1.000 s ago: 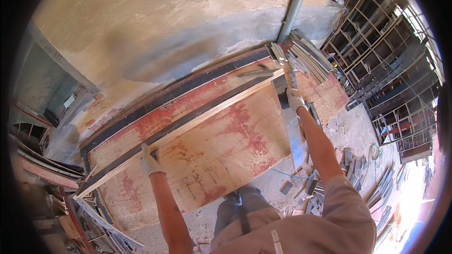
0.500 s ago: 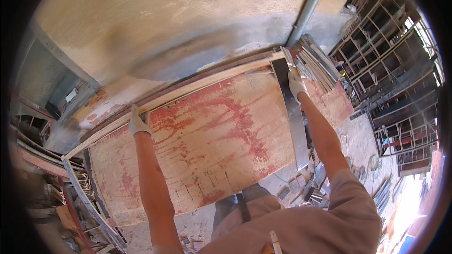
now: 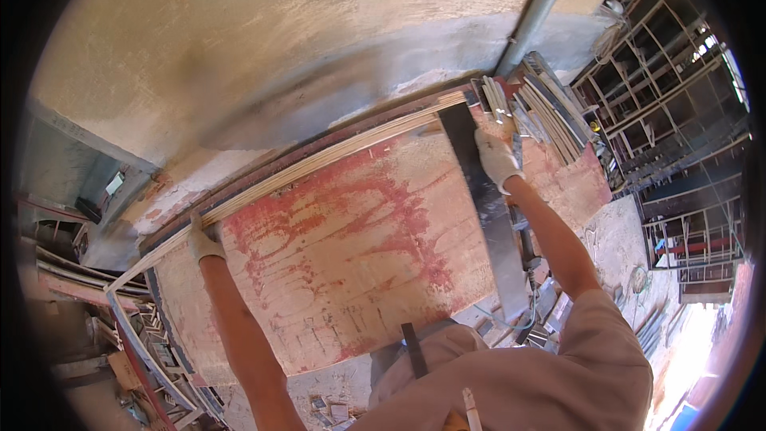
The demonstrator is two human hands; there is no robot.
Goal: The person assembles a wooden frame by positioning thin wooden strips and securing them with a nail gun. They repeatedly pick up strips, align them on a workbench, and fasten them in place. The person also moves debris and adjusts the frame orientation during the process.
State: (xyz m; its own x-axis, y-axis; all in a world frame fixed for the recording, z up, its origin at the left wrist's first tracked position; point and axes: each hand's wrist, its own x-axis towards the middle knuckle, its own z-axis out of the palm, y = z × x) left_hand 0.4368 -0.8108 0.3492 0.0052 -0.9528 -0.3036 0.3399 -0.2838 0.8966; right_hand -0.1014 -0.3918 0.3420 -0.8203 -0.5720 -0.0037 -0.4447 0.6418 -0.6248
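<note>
The left gloved hand (image 3: 206,243) has its fingers curled around the light wooden strips (image 3: 335,154) along the far edge of the tabletop (image 3: 359,247). The right gloved hand (image 3: 496,160) contacts the dark board (image 3: 492,227); finger closure there cannot be determined.

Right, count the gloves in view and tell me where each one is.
2: one on the left hand, at the wood strips; one on the right hand, at the upper part of the dark board. Others may be hidden.
</note>
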